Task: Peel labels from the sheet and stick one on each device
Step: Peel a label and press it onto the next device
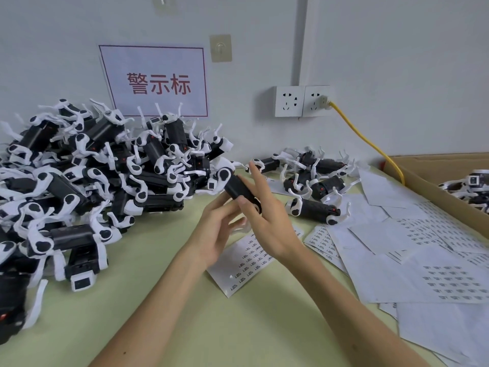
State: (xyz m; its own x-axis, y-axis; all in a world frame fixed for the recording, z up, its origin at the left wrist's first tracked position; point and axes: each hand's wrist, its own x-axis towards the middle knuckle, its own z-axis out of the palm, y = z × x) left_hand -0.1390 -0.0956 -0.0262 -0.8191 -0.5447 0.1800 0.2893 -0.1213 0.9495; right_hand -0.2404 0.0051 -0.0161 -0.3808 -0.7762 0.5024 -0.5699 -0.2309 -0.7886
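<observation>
A black and white device is held up over the middle of the table between both hands. My left hand supports it from below. My right hand grips it from the right, thumb on its black body and fingers stretched up behind it. A label sheet with several small printed labels lies flat under my hands. A large pile of the same devices fills the left side of the table. A smaller group of devices lies at the back right.
Several peeled and partly used label sheets cover the right side of the table. A cardboard box with more devices stands at the far right. A yellow cable runs from the wall socket. A sign hangs on the wall.
</observation>
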